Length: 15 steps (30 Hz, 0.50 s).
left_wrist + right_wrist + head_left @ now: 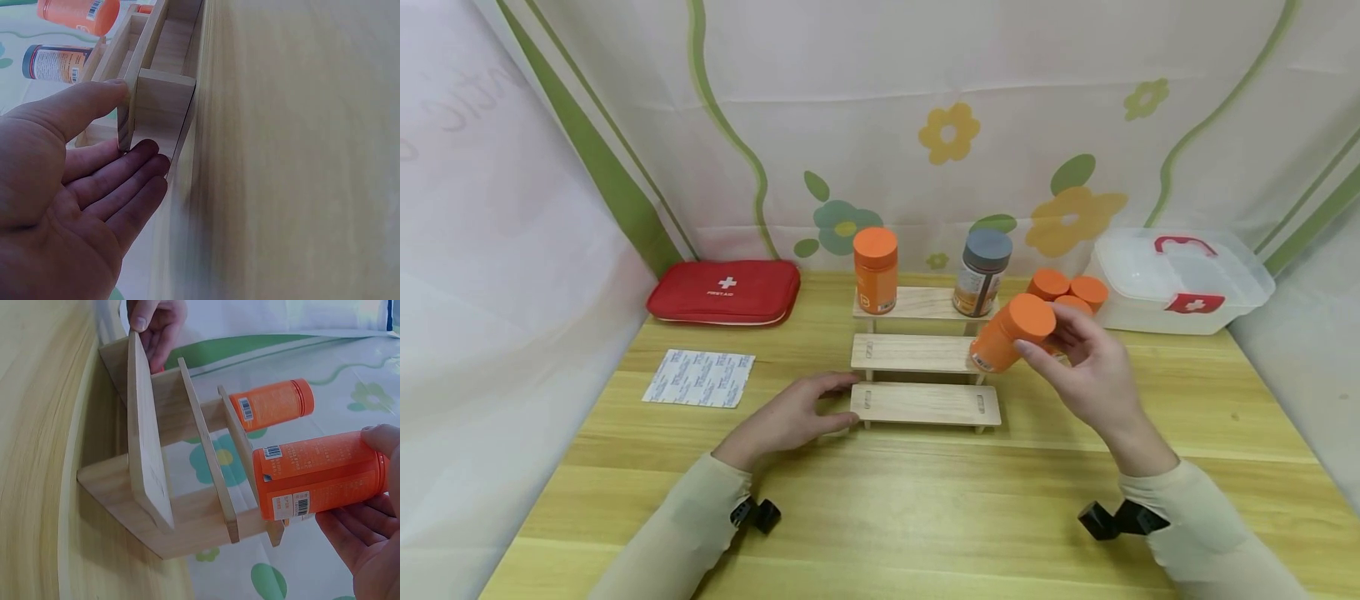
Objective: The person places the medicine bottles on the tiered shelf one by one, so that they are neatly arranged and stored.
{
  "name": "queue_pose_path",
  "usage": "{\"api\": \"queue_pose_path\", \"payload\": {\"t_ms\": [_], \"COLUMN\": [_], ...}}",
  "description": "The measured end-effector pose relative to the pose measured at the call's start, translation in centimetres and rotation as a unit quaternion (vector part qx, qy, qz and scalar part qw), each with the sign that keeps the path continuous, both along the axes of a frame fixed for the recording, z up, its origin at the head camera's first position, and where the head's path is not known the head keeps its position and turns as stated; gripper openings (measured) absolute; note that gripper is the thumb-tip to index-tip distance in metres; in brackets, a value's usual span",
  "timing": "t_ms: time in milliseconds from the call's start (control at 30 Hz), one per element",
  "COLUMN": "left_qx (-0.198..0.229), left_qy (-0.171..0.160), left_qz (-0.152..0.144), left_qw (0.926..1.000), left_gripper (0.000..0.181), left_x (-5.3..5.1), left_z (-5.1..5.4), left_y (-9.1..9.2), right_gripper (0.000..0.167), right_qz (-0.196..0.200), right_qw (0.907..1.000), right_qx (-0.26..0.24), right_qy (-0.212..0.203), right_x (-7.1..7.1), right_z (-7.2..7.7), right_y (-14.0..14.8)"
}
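Note:
A small wooden three-step shelf (925, 403) stands on the table. At its left end my left hand (793, 414) holds the lowest board, the thumb on one side and the fingers on the other. My right hand (1093, 375) grips an orange bottle (1011, 333) near its cap. Tilted, that bottle hangs by the right end of the middle step. On the top step stand another orange bottle (876, 271), at the left, and a grey-capped bottle (982, 273), at the right. Several orange-capped bottles (1048, 284) stand behind my right hand, partly hidden.
A clear first-aid box (1180, 279) with a red clasp sits at the back right. At the back left lies a red first-aid pouch (724, 293), with a white printed packet (698, 378) in front of it. A patterned curtain (850, 125) hangs behind the table.

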<state>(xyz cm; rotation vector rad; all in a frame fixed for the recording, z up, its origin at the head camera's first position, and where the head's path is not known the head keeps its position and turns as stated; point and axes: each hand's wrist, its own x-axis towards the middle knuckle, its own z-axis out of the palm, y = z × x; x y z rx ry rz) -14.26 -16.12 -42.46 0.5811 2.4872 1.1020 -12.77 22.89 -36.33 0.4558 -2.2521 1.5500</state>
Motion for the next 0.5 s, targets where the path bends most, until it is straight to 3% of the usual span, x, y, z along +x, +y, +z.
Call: {"api": "queue_pose_path", "payload": {"t_ms": [500], "left_qx": [0.003], "left_qy": [-0.001], "left_qz": [0.001], "left_qw": [1.0000], "left_gripper": [0.060], "left_x": [0.0], "left_z": [0.0], "left_y": [0.0], "right_gripper": [0.051], "right_qz": [0.059], "right_qw": [0.9972], "right_qx": [-0.044], "right_qy": [0.011], "right_x": [-0.9], "right_z": [-0.1], "right_y": [-3.2]}}
